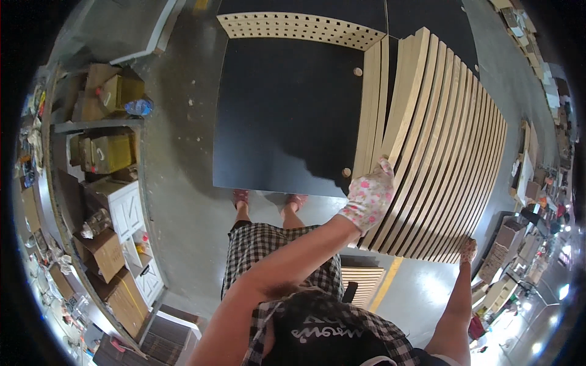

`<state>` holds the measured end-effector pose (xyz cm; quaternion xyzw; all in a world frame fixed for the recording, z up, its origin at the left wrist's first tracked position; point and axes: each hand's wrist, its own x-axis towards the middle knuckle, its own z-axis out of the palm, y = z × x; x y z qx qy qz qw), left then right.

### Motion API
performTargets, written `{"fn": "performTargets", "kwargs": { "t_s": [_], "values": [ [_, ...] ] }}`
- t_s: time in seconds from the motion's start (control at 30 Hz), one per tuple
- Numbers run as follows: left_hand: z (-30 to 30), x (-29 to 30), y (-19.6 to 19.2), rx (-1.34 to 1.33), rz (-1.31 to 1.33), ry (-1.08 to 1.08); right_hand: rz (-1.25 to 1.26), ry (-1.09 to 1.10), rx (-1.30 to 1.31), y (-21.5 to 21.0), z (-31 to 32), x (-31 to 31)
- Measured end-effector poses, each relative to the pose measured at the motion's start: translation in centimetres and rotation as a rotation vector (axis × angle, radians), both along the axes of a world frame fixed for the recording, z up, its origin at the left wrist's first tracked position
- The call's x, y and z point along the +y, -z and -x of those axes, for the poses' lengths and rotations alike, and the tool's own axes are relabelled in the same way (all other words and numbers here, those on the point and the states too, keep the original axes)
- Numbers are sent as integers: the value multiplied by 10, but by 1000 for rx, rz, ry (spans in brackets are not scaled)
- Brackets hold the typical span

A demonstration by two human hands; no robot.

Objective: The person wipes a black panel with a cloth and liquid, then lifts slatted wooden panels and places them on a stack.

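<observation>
A large slatted panel (445, 146) of pale wooden strips on dark backing stands tilted in front of me. My left hand (369, 195), in a floral glove, grips its near left edge. My right hand (467, 250), also gloved, holds the panel's lower right corner. To the left of the slats lies a flat black board (281, 110) with two small wooden dowels (357, 71) sticking up from it. A pale perforated strip (293, 27) runs along the board's far edge.
Shelves (97, 125) with cardboard boxes and white cabinets line the left side. My feet (268, 199) stand on grey concrete floor at the black board's near edge. Another slatted piece (363, 280) and a yellow floor line (386, 282) lie below. Boxes and clutter crowd the right rim.
</observation>
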<state>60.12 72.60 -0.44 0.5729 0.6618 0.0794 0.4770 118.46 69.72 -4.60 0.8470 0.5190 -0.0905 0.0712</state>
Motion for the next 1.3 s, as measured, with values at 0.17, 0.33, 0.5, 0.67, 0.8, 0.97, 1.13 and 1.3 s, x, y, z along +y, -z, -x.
{"fn": "performTargets", "kwargs": {
  "t_s": [0.17, 0.33, 0.5, 0.67, 0.8, 0.97, 1.13, 1.3],
  "values": [
    [10, -78, 28, -255, -189, -221, -66, 455, 488, -27, 8, -9],
    [-7, -167, 54, -711, -79, -443, -22, 455, 313, -53, 2, -49],
    [-11, -188, 46, -1568, 371, -758, -291, 872, 582, -46, 129, -63],
    [-19, -176, 40, -1730, 564, -847, -462, 1180, 936, -40, 141, -46],
    [-32, -174, 40, -1794, 571, -986, -422, 1174, 818, -28, 152, -23],
    [-57, -163, 56, -1599, 128, -1006, -373, 1091, 849, -30, 179, -16],
    [-31, -142, 62, -1290, 26, -795, -362, 1106, 887, -31, 187, -16],
    [-13, -141, 54, -1030, -201, -676, -297, 1061, 889, -30, 197, -23]
  ]
}}
